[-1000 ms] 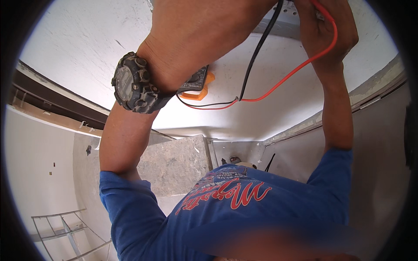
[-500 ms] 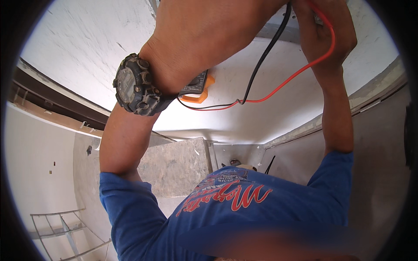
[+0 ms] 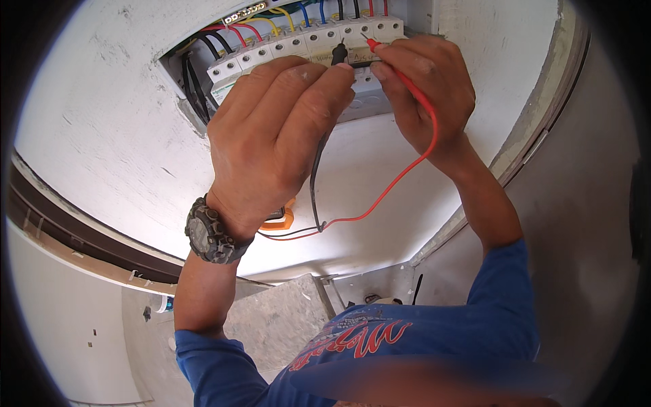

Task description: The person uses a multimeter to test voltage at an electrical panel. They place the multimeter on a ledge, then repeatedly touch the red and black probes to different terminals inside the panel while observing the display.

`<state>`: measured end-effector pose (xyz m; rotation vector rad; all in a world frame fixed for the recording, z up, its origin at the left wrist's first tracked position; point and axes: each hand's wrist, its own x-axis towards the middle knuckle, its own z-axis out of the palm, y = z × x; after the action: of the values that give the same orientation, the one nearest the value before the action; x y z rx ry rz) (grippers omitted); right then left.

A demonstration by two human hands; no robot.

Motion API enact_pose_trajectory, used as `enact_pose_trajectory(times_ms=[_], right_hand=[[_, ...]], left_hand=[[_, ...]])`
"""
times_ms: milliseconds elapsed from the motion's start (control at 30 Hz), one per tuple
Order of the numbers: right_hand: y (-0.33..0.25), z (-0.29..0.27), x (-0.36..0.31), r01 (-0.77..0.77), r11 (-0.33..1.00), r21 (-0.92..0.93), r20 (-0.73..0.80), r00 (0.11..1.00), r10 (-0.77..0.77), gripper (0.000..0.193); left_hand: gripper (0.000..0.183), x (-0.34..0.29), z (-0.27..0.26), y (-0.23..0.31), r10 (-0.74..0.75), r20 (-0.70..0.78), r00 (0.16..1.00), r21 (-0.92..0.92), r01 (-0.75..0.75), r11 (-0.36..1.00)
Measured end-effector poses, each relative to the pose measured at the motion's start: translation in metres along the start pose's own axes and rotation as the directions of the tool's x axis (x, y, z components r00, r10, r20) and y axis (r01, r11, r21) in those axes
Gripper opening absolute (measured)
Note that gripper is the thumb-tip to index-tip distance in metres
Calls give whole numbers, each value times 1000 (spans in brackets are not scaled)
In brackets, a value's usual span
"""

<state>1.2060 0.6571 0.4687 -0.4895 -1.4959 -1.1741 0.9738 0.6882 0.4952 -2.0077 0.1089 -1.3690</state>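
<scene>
A row of white circuit breakers [image 3: 296,46] sits in a recessed wall panel, with coloured wires entering along its top. My left hand [image 3: 271,129], wearing a dark watch [image 3: 211,232], is closed on a black test probe [image 3: 340,54], its metal tip up by the breakers' screw holes. Beside it, my right hand [image 3: 437,95] pinches a red test probe [image 3: 372,44], whose tip also points at the breaker tops. Whether either tip touches a terminal, I cannot tell. Red and black leads run down to an orange-edged multimeter [image 3: 288,218], mostly hidden behind my left wrist.
White wall [image 3: 122,115] surrounds the panel. Loose black cables [image 3: 194,88] hang inside its left end. A brown frame [image 3: 88,234] runs along the left, and a rough grey board [image 3: 278,319] stands below. Further down lies a small white-and-blue bucket [image 3: 164,303].
The view has shifted upward, bringing the breaker panel and both probe tips into sight. Both hands now appear lower in the picture, and more of the multimeter is covered by my left wrist.
</scene>
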Motion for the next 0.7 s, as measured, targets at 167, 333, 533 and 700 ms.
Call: enact_pose_trajectory(times_ms=[167,333,533,700], right_hand=[[15,-10,-5,-24,1000,-11,6,1000,24,26],[21,-10,-5,-56,998,-31,20,998,57,24],[28,-9,1,-42,997,-66,33,998,45,24],[29,-7,8,-33,997,-69,35,999,35,23]], left_hand=[[34,13,19,4,-17,14,1000,-13,17,1000],[32,20,25,9,-35,41,999,-13,35,999],[30,30,29,6,-41,57,998,10,41,999],[31,35,29,4,-64,80,995,20,63,998]])
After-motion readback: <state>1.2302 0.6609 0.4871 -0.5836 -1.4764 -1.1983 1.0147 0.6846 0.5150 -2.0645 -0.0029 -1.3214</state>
